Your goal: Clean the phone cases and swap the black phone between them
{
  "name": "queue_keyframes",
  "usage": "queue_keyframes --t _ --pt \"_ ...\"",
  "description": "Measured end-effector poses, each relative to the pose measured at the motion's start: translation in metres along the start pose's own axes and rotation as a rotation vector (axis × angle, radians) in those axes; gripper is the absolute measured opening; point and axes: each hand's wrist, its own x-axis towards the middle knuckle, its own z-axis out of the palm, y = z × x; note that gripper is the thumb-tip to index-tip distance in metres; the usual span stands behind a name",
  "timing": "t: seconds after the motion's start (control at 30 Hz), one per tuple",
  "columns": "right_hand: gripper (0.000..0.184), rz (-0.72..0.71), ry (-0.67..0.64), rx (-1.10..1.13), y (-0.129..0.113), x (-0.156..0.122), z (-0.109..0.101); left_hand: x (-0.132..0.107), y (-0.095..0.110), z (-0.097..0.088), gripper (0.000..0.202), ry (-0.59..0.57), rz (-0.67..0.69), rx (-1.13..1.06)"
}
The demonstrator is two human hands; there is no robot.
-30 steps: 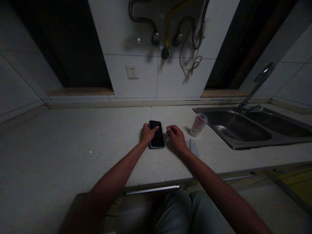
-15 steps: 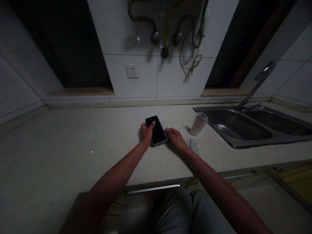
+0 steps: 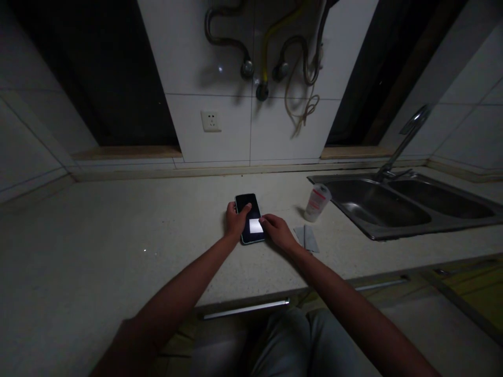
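A smartphone (image 3: 244, 230) with a dark screen and pale edge is tilted slightly on the counter. My left hand (image 3: 234, 220) grips its left side, thumb lying over the screen. At the phone's right edge is my right hand (image 3: 277, 230), its fingers pinched together; whatever they hold is too small to make out. A bright white rectangle (image 3: 255, 226) shows on the lower screen beside those fingertips; I cannot tell whether it is a lit area, a reflection or a separate piece. Right of my right hand lies a folded grey cloth or paper (image 3: 310, 240).
A translucent plastic cup (image 3: 317, 203) with red print stands on the counter (image 3: 118, 225), left of the double steel sink (image 3: 369, 233) with its tap (image 3: 406, 139). Pipes (image 3: 226, 41) and a socket (image 3: 211, 121) are on the tiled wall behind.
The bright white rectangle has appeared on the phone's screen. The phone has turned a little more upright in view, and my right fingertips have come in over its right edge.
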Motion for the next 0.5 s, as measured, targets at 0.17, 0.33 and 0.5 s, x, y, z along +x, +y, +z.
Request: queue_keyframes --t 0.17,0.33,0.5 --pt "0.034 -0.001 0.012 0.033 0.0018 0.0017 0.0002 0.0010 -0.0002 0.0000 0.036 -0.006 0.009 0.021" --pt "0.035 0.013 -0.003 0.050 0.0009 0.0017 0.0001 0.0024 0.0007 0.0004 0.037 -0.010 0.010 0.020" --pt "0.033 0.024 -0.003 0.038 -0.0020 -0.0001 -0.0004 0.0007 0.0038 0.0003 0.034 -0.020 0.003 0.057"
